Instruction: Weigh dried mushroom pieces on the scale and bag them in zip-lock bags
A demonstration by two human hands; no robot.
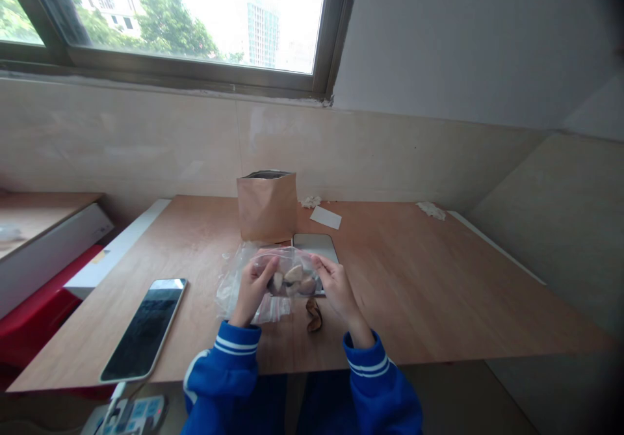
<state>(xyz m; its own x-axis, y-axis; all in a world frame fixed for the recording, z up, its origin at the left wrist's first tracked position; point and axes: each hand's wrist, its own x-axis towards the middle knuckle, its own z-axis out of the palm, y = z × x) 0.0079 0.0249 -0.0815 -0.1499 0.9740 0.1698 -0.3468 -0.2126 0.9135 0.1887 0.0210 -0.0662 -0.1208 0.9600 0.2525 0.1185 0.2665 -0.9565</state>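
A clear zip bag (pixel 292 287) with several pale and brownish pieces inside is stretched between my hands over the table. My left hand (pixel 253 287) pinches its left upper edge, and my right hand (pixel 335 285) grips the right upper corner. What exactly the pieces are I cannot tell. Beneath and to the left lies a heap of other clear plastic bags (pixel 228 290). Behind the held bag sits a flat, silver-topped device (pixel 316 245), partly hidden. A dark brown curled strip (pixel 314 315) rests on the table just in front of the bag.
An open brown paper pouch (pixel 267 207) stands upright at the back. A white card (pixel 325 218) and crumpled whitish scraps (pixel 431 210) lie near the wall. At the left is a phone (pixel 145 331) with a cable, above a power strip (pixel 134 415) below the table's edge.
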